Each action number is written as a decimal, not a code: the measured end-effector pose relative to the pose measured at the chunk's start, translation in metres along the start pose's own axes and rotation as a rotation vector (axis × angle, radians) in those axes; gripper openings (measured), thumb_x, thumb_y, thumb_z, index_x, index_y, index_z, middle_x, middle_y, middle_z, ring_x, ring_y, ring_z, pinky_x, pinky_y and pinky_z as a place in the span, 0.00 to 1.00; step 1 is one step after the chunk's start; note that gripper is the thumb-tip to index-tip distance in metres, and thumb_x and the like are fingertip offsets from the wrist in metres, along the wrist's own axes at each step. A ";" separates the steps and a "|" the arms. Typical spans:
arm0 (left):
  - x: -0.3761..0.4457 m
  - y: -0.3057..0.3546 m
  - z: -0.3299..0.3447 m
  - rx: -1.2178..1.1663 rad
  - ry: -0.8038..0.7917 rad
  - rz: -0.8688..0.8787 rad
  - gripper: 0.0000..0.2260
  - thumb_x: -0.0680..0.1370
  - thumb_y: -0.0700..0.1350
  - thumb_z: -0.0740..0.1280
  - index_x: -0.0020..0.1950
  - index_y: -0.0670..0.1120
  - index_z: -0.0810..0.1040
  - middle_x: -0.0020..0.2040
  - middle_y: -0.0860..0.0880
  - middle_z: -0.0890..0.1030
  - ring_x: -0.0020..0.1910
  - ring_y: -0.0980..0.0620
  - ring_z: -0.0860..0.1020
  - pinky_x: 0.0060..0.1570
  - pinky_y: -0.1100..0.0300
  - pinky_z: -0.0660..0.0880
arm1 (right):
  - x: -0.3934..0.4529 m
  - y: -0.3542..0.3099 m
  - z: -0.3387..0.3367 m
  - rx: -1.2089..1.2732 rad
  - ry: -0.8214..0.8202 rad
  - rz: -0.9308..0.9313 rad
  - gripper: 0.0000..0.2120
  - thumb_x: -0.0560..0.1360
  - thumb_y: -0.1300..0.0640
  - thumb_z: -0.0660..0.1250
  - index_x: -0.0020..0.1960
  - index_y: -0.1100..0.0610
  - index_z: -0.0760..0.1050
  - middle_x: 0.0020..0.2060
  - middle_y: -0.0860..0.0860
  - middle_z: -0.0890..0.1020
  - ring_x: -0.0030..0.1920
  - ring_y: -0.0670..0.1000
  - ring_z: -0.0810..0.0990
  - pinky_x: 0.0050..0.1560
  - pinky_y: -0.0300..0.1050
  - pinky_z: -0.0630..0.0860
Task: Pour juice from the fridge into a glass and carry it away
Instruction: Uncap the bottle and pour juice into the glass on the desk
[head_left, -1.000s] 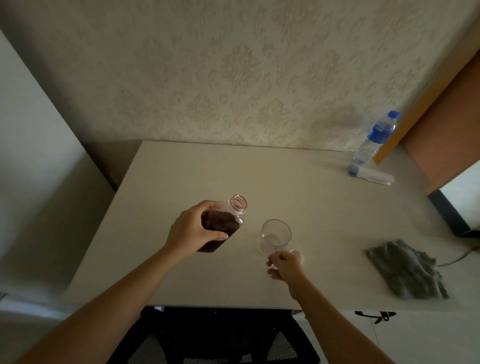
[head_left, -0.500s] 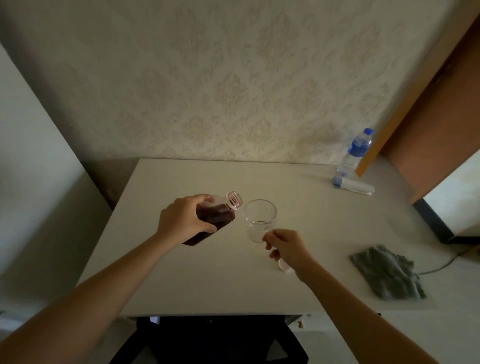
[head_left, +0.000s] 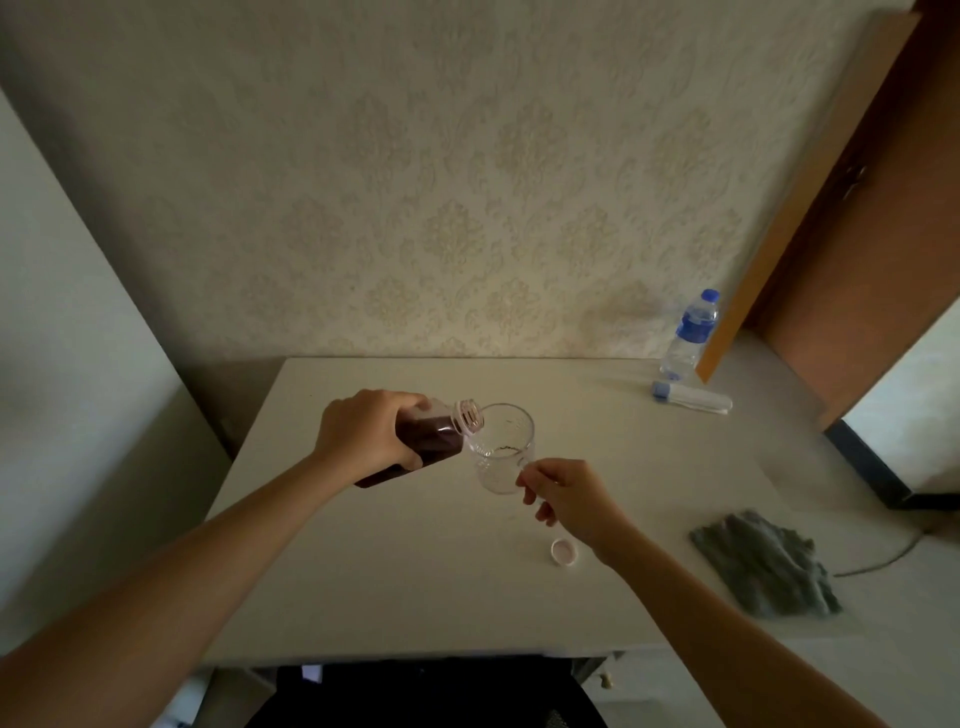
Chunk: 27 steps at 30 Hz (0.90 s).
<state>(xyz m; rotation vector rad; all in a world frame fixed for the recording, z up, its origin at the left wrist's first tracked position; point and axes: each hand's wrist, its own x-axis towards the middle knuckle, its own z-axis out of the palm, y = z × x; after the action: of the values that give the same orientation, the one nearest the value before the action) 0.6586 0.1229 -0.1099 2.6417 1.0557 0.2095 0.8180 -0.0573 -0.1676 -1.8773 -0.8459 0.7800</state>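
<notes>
My left hand (head_left: 366, 434) grips an uncapped bottle of dark red juice (head_left: 434, 439), tilted to the right. Its open mouth rests over the left rim of a clear glass (head_left: 501, 449). A thin trace of dark liquid shows inside the glass. My right hand (head_left: 569, 499) holds the glass at its lower right side, above the white table (head_left: 415, 587). The bottle's pale cap (head_left: 563, 551) lies upturned on the table below my right wrist.
At the table's back right stands a water bottle with a blue cap (head_left: 691, 335), and a white tube with a blue end (head_left: 691, 399) lies beside it. A grey cloth (head_left: 763, 564) lies at the right, by a cable. A brown door (head_left: 872, 223) is at the right.
The glass has been lifted off the table and held up. The juice bottle has tipped further, bringing its mouth over the glass rim. The cap has come into view on the table.
</notes>
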 end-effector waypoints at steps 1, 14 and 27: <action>0.001 0.001 -0.002 0.019 0.006 0.010 0.32 0.61 0.52 0.79 0.65 0.58 0.75 0.56 0.55 0.83 0.52 0.51 0.81 0.49 0.56 0.76 | 0.000 -0.001 -0.001 -0.003 0.002 -0.004 0.10 0.77 0.61 0.61 0.39 0.57 0.78 0.32 0.51 0.79 0.27 0.48 0.75 0.28 0.38 0.71; 0.013 0.005 -0.009 0.216 0.037 0.142 0.30 0.62 0.53 0.77 0.64 0.58 0.75 0.50 0.54 0.85 0.49 0.51 0.81 0.53 0.52 0.73 | 0.000 -0.004 -0.012 -0.100 0.014 -0.020 0.09 0.77 0.60 0.61 0.45 0.61 0.80 0.33 0.50 0.80 0.28 0.47 0.76 0.31 0.40 0.73; 0.017 0.007 -0.016 0.304 0.046 0.210 0.28 0.63 0.53 0.76 0.62 0.61 0.75 0.48 0.56 0.84 0.49 0.54 0.80 0.53 0.52 0.67 | 0.001 -0.006 -0.015 -0.124 0.020 -0.036 0.09 0.77 0.59 0.61 0.43 0.58 0.80 0.32 0.48 0.80 0.28 0.46 0.76 0.31 0.39 0.73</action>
<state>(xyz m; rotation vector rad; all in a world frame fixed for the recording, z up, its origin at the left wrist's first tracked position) 0.6716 0.1334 -0.0920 3.0372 0.8829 0.1645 0.8285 -0.0615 -0.1565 -1.9694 -0.9311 0.6990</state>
